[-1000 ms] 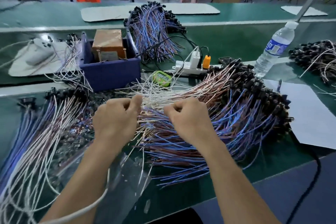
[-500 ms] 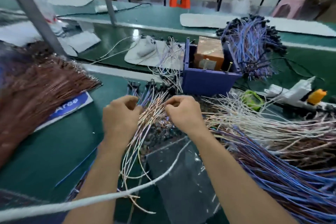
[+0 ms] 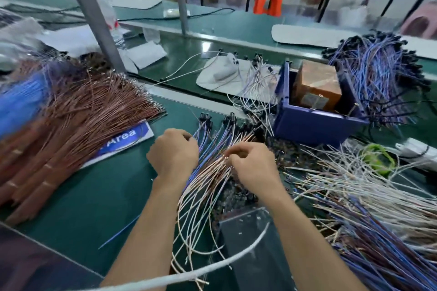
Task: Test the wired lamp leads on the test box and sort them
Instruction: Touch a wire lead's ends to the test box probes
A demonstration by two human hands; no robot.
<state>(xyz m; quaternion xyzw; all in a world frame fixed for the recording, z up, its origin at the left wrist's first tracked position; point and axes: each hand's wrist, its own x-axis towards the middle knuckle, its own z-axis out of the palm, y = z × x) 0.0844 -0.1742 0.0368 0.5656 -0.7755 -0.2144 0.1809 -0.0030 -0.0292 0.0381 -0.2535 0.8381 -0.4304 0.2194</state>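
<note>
Lamp leads in white, copper and blue are shown fanned on the green bench between the two hands. Their black sockets are pointed away from the person and lie near the blue tray.

The grip of the right hand is closed on these leads: a few copper-white strands near the middle of the fan are pinched between thumb and fingertips. The left hand is set against the fan's left edge with its fingers curled. Whether its grip encloses a strand cannot be told, since the fingertips are hidden.

An orange-brown test box is seated inside the blue tray, beyond the hands and to the right. Taped bundles of brown wire are spread at the left, partly over a blue-and-white label on which "Area" can be read. A far pile of blue leads is heaped behind the tray, and a near pile of mixed leads is spread at the right foreground.

A clear plastic bag is laid between the forearms. A green tape roll is seen right of the tray. A white cord is stretched across the foreground.
</note>
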